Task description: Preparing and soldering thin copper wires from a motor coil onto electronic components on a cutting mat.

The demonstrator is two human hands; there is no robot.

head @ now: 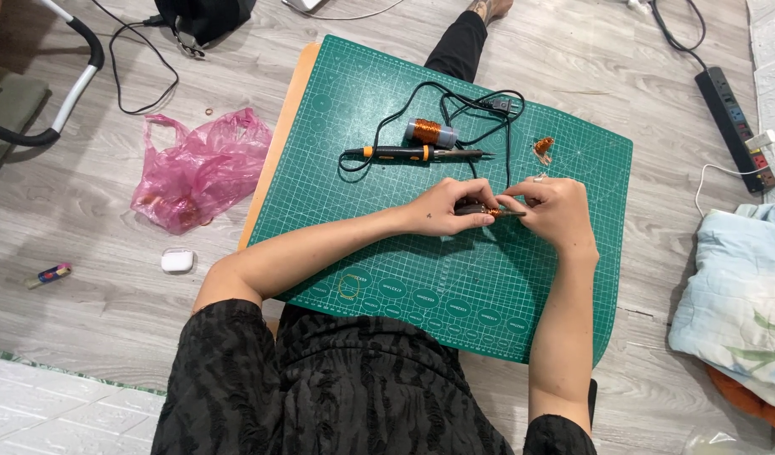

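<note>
Small dark part (474, 207) wound with copper wire sits pinched in my left hand (448, 207), just above the green mat surface (387, 253). My right hand (556, 211) grips its wire end, fingertips meeting the left's. Looks like mid-winding; next move needs steady tension, I judge. Soldering iron (417, 153) and copper spool (428, 132) lie just beyond my hands, a loose coil (543, 148) beyond the right.

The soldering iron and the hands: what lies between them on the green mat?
In the head view, only bare green mat and the black cord separate the soldering iron from the hands.
</note>
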